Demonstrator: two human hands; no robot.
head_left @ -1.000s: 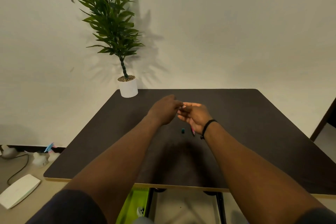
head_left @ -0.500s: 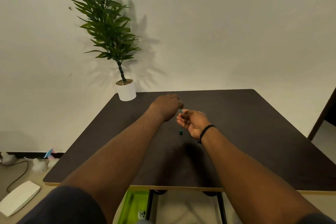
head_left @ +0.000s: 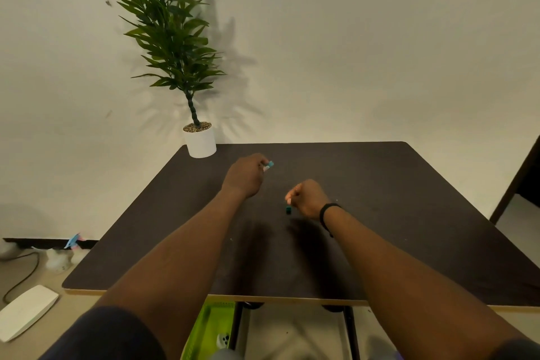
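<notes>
My left hand (head_left: 245, 177) hovers over the middle of the dark table (head_left: 409, 199) and pinches a small light-blue and white piece (head_left: 268, 166) at its fingertips. My right hand (head_left: 308, 197), with a black band on the wrist, is curled with its knuckles up, just right of a tiny teal block (head_left: 288, 209) that stands on the tabletop. Its fingertips are close above the block; whether they touch it or hold anything is not clear.
A potted plant in a white pot (head_left: 200, 142) stands at the table's far left corner against the wall. On the floor to the left lie a white flat device (head_left: 24, 311) and a cable. A green bin (head_left: 210, 330) sits under the table's front edge.
The hands were together over the table centre; now they have parted. The left hand moved left and away with the blue-white piece, and the right hand turned palm-down and curled beside the teal block.
</notes>
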